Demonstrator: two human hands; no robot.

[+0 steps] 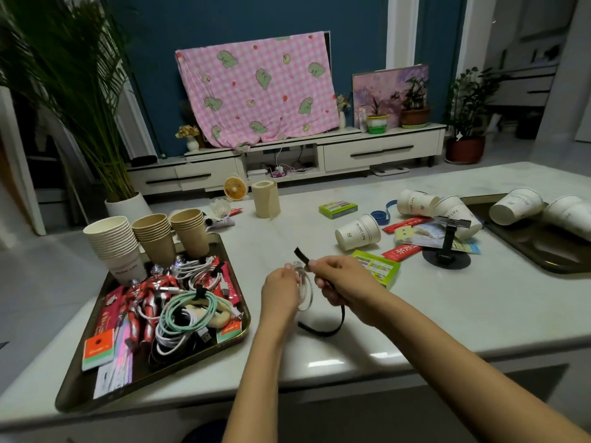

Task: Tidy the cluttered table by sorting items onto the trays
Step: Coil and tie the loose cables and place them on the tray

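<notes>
A coiled translucent white cable sits pinched in our left hand; our right hand grips a flat black fabric strap looping beneath it.

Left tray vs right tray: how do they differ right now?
The left tray is fully in view and crowded: upright cup stacks, bundled cables, toy figures and packets. The right tray is cut off by the frame edge and holds only white paper cups lying on their sides, with bare surface showing. Both are dark, shallow, round-cornered trays on the pale table.
</notes>
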